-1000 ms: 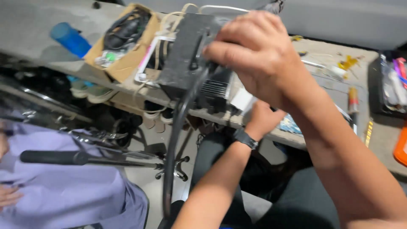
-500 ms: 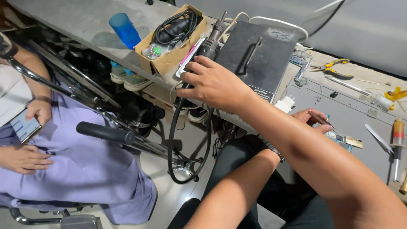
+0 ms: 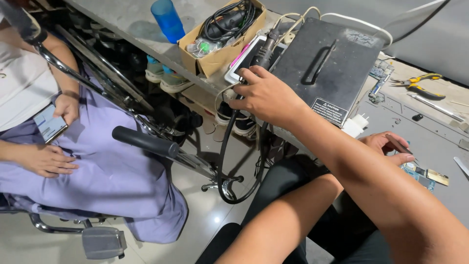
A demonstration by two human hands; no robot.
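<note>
My right hand (image 3: pixel 266 98) reaches across to the left and is closed around the lower end of a black hot-air wand (image 3: pixel 266 49). The wand lies beside a black station box (image 3: pixel 332 63) with a carry handle. Its thick black hose (image 3: pixel 224 161) loops down below the table edge. My left hand (image 3: pixel 391 146) rests near the table's front edge under my right forearm and pinches thin tweezers (image 3: pixel 398 144). It sits just above a small circuit board (image 3: pixel 422 173).
A cardboard box of cables (image 3: pixel 220 34), a blue cup (image 3: pixel 167 19) and a white tablet (image 3: pixel 239 66) sit on the grey table (image 3: pixel 430 132). Yellow-handled pliers (image 3: pixel 420 83) lie at the right. A seated person in purple holds a phone (image 3: pixel 49 122) beside a wheelchair handle (image 3: pixel 144 142).
My right hand has left the top of the black box and now grips the wand at its left side. The view has swung left and down, showing the seated person.
</note>
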